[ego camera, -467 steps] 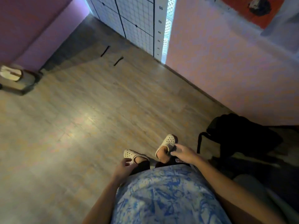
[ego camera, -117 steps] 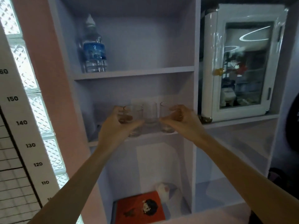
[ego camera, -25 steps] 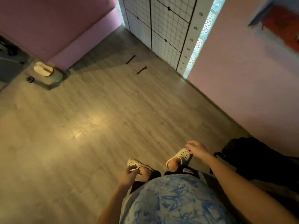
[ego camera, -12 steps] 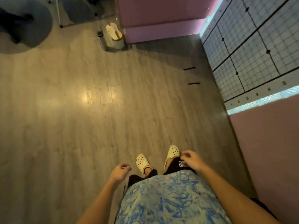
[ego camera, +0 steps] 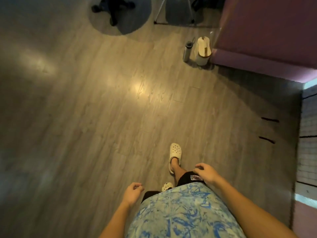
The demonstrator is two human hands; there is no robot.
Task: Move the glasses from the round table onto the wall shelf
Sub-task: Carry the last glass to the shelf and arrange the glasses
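No glasses, round table top or wall shelf show in the head view; I look straight down at a wood-plank floor. My left hand [ego camera: 133, 193] hangs at my left side, fingers loosely curled, holding nothing. My right hand [ego camera: 205, 172] hovers over my right thigh with fingers spread and nothing in it. Below are my blue patterned shirt and two white clogs, the right foot stepped forward.
A round dark base with black feet [ego camera: 120, 12] lies far ahead on the floor. A grey bottle [ego camera: 187, 50] and a white bin [ego camera: 203, 50] stand by the pink wall [ego camera: 267, 30]. A gridded panel [ego camera: 307, 148] lines the right edge. Two short black marks [ego camera: 269, 129] are on the floor.
The view has swung left, away from the pink wall and gridded panel, which slid to the right edge. My right foot has stepped forward. Both hands stay free of any object.
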